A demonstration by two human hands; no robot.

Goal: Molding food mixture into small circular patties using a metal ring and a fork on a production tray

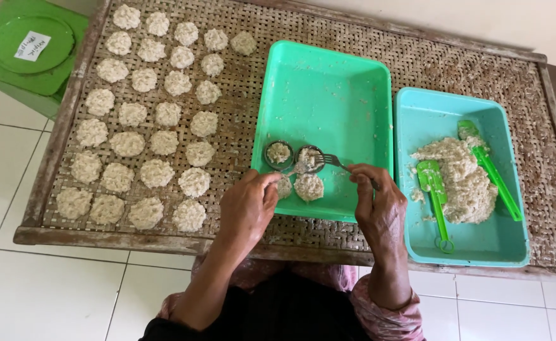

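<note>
Rice patties [158, 120] fill most of the left part of the big woven bamboo drying rack [417, 63], laid in loose rows, touching nothing but the weave; the rack's middle and right carry two plastic trays side by side. The green tray [322, 82] in the middle is mostly bare, with only two more pressed rounds [308, 187] lying near its front edge, just beside two small round moulds [278, 153], each with some mixture in it. The blue tray [448, 113] on the right holds a good heap of rice mixture [461, 180], with a pair of green tongs [489, 170] and a green spatula [435, 196] resting in it. Judging by that heap, plenty is shaped and plenty remains. The left hand [249, 205] curls at the green tray's front edge, fingertips closed on one of the rounds. The right hand [379, 202] is closed around a metal fork [336, 161], whose tines press into the nearer mould. A green lidded container [31, 44] stands on the tiled floor [50, 297] beyond the rack's left corner
</note>
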